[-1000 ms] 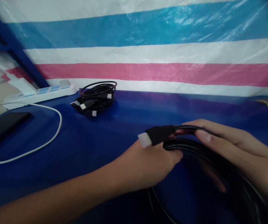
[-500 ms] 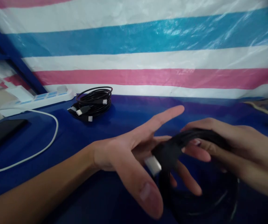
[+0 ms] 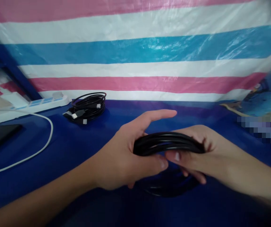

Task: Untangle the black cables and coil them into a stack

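Observation:
A coiled black cable [image 3: 168, 142] is held between both hands above the blue table, its loops hanging below my fingers. My left hand [image 3: 128, 157] grips the coil's left side, thumb in front and index finger stretched out above it. On the right side, my right hand [image 3: 203, 154] wraps the same coil, thumb across its front. The cable's connectors are out of sight, covered by my hands. Farther back on the left lies a second bundle of black cable [image 3: 90, 108] with several metal plugs showing.
A white power strip [image 3: 47, 105] with a plugged-in adapter stands at the back left. A white cord [image 3: 51, 129] curves past a black phone-like slab [image 3: 2, 137]. A striped plastic sheet [image 3: 135, 50] hangs behind the blue table [image 3: 78, 189]. Blue patterned material [image 3: 265, 94] is at the right.
My left hand, spread open before, has closed on the coil's left side. The metal plug that showed beside it is now hidden. The view has turned slightly right.

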{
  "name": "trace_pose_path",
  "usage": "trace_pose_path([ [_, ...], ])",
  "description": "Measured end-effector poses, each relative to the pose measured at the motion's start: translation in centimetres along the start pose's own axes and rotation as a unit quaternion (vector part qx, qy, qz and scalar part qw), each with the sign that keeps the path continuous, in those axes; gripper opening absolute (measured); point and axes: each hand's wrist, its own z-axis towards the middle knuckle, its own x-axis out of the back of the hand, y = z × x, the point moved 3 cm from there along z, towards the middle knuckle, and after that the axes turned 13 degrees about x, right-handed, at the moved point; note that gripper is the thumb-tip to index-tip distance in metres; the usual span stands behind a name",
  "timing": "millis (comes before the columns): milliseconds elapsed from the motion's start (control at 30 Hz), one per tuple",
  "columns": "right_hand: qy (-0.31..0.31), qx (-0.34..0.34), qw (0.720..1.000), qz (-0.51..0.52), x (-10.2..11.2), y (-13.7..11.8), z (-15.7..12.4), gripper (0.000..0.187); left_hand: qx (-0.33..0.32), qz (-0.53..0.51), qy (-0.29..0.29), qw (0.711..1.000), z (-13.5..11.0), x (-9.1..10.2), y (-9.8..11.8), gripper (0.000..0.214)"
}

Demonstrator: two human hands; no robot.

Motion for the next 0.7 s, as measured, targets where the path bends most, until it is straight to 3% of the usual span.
trace_pose_path([
  [67, 0.05, 0.069, 0.99, -0.113, 0.1, -0.7, -0.4, 0.035, -0.068, 0.116, 0.026, 0.991, -0.4, -0.4, 0.6, 0.059],
  [133, 0.106, 0.147, 0.952, -0.247, -0.1, -1.5, -0.8, 0.038, -0.126, 0.212, 0.067, 0.967, -0.5, -0.8, 1.1, 0.053],
  [200, 0.118, 0.174, 0.926, -0.312, -0.5, -1.7, -0.9, 0.035, -0.149, 0.237, 0.108, 0.954, -0.4, -0.9, 1.3, 0.05],
  [233, 0.118, 0.162, 0.927, -0.318, -0.6, -1.7, -0.7, 0.033, -0.144, 0.226, 0.121, 0.956, -0.2, -0.8, 1.2, 0.05],
  [367, 0.113, 0.058, 0.96, -0.248, -0.4, -0.8, 0.3, 0.029, -0.085, 0.148, 0.118, 0.978, 0.8, -0.3, -0.2, 0.046],
  [533, 0.076, -0.039, 0.992, -0.089, -0.1, 1.0, 0.8, 0.023, -0.085, 0.065, 0.104, 0.989, 1.6, 0.6, -1.6, 0.039],
  [700, 0.043, -0.073, 0.996, 0.024, 0.2, 2.1, 0.7, 0.024, -0.037, 0.008, 0.02, 0.999, 1.2, 1.4, -1.8, 0.035],
])
